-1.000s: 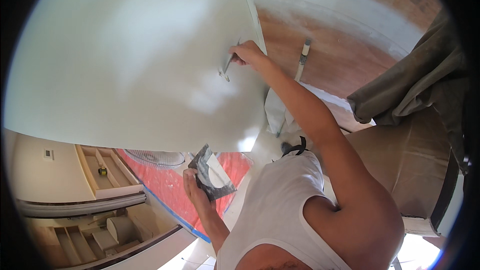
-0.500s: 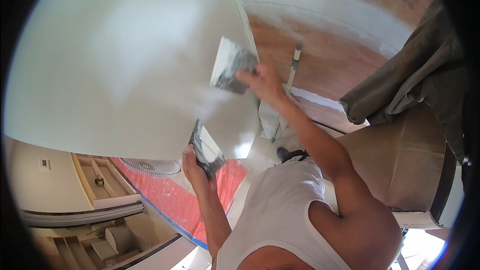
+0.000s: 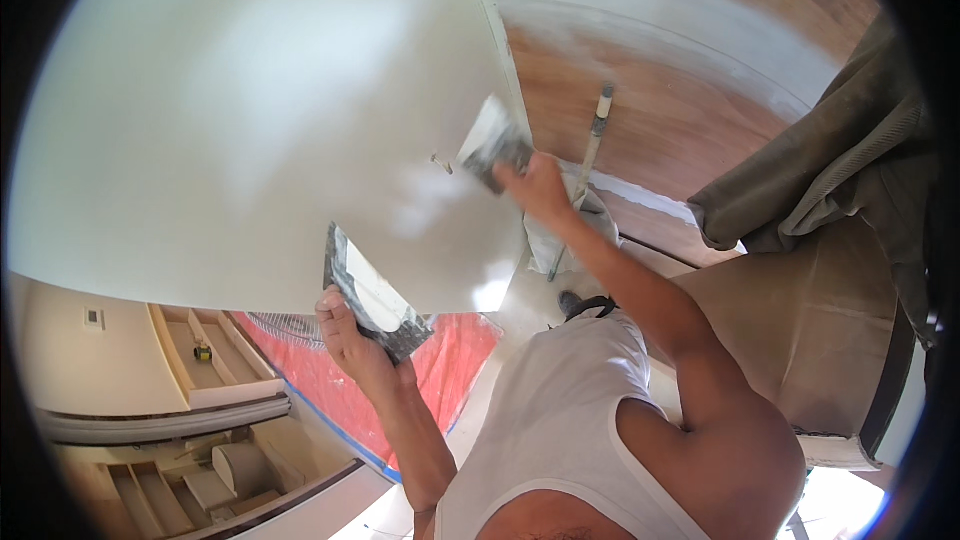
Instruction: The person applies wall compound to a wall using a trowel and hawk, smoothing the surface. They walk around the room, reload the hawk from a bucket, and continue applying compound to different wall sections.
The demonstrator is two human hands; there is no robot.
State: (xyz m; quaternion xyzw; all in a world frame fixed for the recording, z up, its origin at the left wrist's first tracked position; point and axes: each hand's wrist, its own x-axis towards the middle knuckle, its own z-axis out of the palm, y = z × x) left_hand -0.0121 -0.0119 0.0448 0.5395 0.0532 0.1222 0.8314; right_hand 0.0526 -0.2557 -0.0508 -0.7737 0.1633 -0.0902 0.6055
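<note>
Overhead, a broad white ceiling (image 3: 250, 110) fills the left and middle. Against its right edge the right hand (image 3: 540, 188) grips a wide putty knife (image 3: 492, 145), blade on the surface. Lower left, the left hand (image 3: 350, 335) clasps a plaster-smeared mud pan (image 3: 375, 295).

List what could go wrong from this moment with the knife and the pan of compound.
1. The left hand holds the mud pan tilted under the white surface; compound may slide out onto the red sheet below.
2. The right hand presses the taping knife close to the panel's edge; the blade may slip off or gouge the wet patch.
3. Working with an outstretched arm, the person may lose an even stroke.
</note>
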